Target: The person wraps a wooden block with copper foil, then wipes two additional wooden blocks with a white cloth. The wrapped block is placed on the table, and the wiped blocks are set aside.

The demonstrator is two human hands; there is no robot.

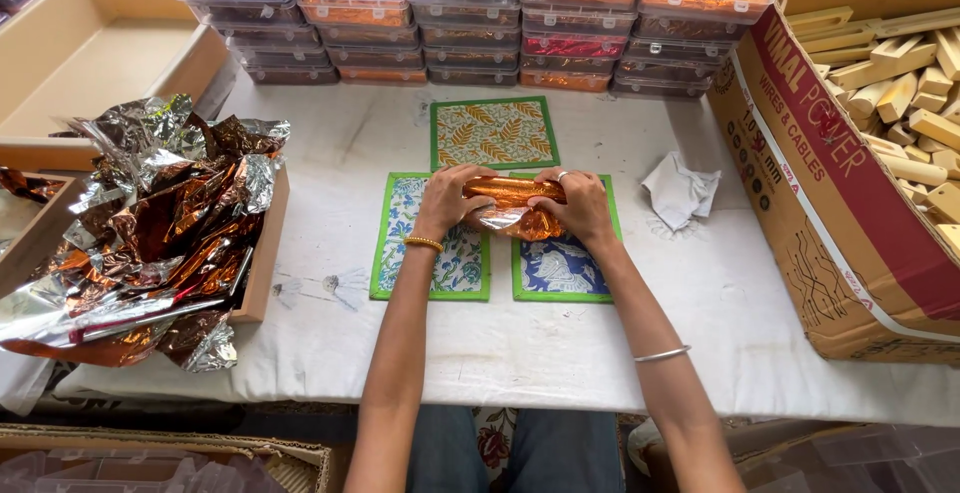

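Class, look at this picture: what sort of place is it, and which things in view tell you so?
Probably a small craft packing workshop. Both hands wrap a roll in orange foil on a cloth-covered table. Stacked clear plastic boxes, a heap of foil sheets and a cardboard box of wooden pieces surround it.

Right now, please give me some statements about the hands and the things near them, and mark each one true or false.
1. Both hands, left hand and right hand, hold one orange foil-wrapped roll. True.
2. The roll is held over three green-bordered patterned mats. True.
3. The crumpled white cloth lies to the left of the left hand. False: it lies to the right of the right hand.
4. The heap of crumpled foil sheets sits in the cardboard box. False: the heap is at the left; that box, at the right, holds wooden pieces.
5. Stacked clear plastic boxes stand at the far edge of the table. True.
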